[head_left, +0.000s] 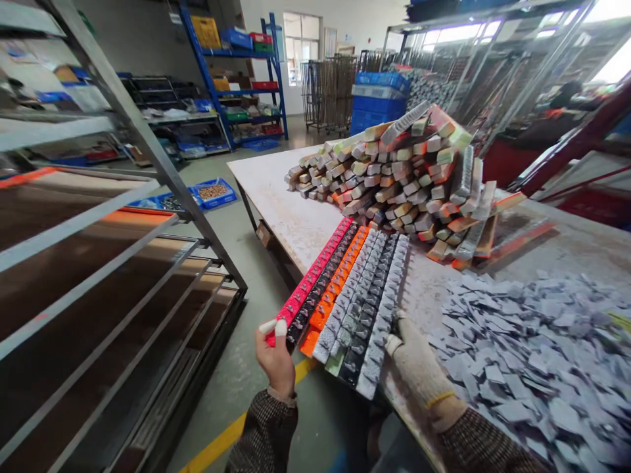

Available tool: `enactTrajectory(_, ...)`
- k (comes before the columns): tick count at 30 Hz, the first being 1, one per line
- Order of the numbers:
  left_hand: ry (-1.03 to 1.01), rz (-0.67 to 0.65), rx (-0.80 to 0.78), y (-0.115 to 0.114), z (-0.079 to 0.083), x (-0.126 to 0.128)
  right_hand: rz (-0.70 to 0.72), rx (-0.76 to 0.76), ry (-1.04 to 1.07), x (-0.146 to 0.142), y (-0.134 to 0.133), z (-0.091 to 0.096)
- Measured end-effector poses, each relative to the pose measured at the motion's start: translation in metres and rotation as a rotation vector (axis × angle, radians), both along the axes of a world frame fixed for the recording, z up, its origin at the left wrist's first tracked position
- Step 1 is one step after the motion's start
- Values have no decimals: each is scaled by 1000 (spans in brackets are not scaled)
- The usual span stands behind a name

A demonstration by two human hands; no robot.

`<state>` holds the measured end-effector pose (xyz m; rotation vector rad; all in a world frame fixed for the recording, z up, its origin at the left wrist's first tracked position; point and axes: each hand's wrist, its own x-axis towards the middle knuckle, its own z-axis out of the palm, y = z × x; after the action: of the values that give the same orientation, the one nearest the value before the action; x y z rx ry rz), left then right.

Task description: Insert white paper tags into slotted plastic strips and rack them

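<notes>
Several long strips lie side by side over the table edge, each carrying a row of small metal pieces. My left hand (276, 355), with white covers on thumb and forefinger, pinches the near end of the pink strip (315, 277) at the left. Beside it are a black strip (323, 286), an orange strip (340, 279), speckled grey strips (352, 295), another black strip (372, 312) and a pale grey strip (387, 315). My right hand (419, 361), in a knitted glove, rests by the pale strip's right edge, thumb and fingers apart; some fingertips are hidden.
Behind the strips, a heap of wooden bars (394, 177) covers part of the table (276, 190). Many thin grey pieces (522, 355) lie at right. A metal rack (162, 164) holding boards stands at left. Blue trays (214, 192) sit on the floor.
</notes>
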<state>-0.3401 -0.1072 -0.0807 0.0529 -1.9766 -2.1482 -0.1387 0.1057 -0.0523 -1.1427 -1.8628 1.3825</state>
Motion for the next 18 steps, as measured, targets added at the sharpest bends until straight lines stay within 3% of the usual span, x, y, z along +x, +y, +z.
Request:
enactTrajectory(7,12,15,-18,37,0,5,35,-12,-18,-8,22,1)
enactTrajectory(13,-54,-33,60,36,3,22,60,-106,102,2,10,3)
enactTrajectory(18,-89,2,136,31,9,24,-60,-129,124,27,21,17)
